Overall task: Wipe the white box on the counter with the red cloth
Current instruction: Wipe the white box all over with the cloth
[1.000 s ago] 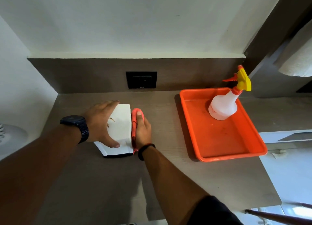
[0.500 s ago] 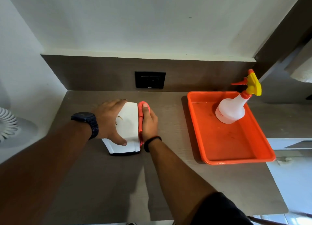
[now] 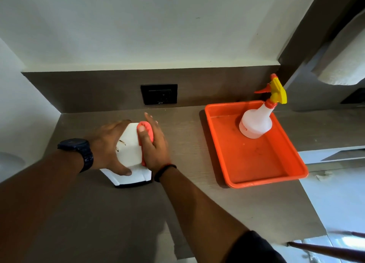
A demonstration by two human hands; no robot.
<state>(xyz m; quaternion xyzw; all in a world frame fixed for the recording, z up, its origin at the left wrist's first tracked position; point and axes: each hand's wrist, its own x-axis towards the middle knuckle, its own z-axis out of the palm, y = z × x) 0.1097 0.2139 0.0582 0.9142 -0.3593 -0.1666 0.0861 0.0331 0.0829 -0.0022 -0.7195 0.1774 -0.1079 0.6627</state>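
Observation:
The white box [image 3: 130,150] with a dark base lies on the grey counter [image 3: 122,213], left of the middle. My left hand [image 3: 106,144], a black watch on its wrist, grips the box from the left, thumb on the near top. My right hand [image 3: 154,144] presses the folded red cloth [image 3: 145,130] against the box's right side, thumb on top of the cloth. Small brown marks show on the box top by my left palm.
An orange tray [image 3: 256,175] sits on the counter to the right, holding a white spray bottle [image 3: 256,122] with a yellow and red trigger head. A black wall socket [image 3: 159,94] is on the backsplash behind the box. The counter's right edge drops off past the tray.
My right hand with the red cloth has stayed on the box's right side, its fingers now spread further forward. The left hand keeps its hold. The camera view shifted slightly.

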